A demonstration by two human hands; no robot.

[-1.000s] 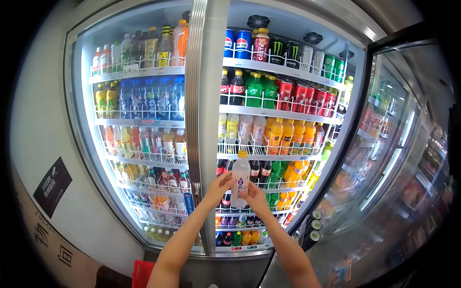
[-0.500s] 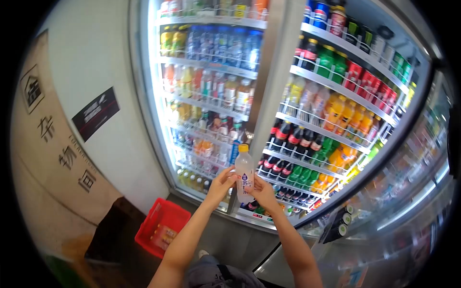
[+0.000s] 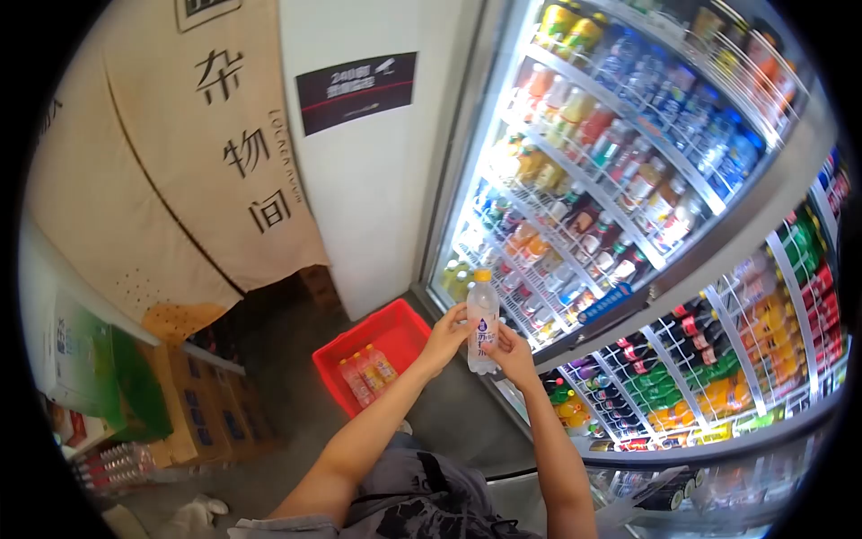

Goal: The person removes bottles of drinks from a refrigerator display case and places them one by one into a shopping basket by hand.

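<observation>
A clear bottle (image 3: pixel 483 314) with a yellow cap and a white label stands upright in front of me, held from both sides. My left hand (image 3: pixel 449 340) grips its left side, and my right hand (image 3: pixel 514 356) has its fingers and thumb on the lower right side. To the left of my hands, a red basket (image 3: pixel 332 359) is on the floor with several bottles (image 3: pixel 366 372) lying in it. Behind the held bottle is a lit drinks fridge (image 3: pixel 593 171) with stocked shelves.
A beige curtain (image 3: pixel 162 135) hangs at the left beside a white wall (image 3: pixel 368 189) with a dark sign (image 3: pixel 356 92). Cardboard boxes (image 3: pixel 202 404) and packed bottles (image 3: pixel 114 467) stand at the lower left. A second fridge section (image 3: pixel 700 350) is at the right.
The view has swung left and down, bringing the red basket and curtain fully into sight while the fridges shift right. Both hands keep hold of the bottle.
</observation>
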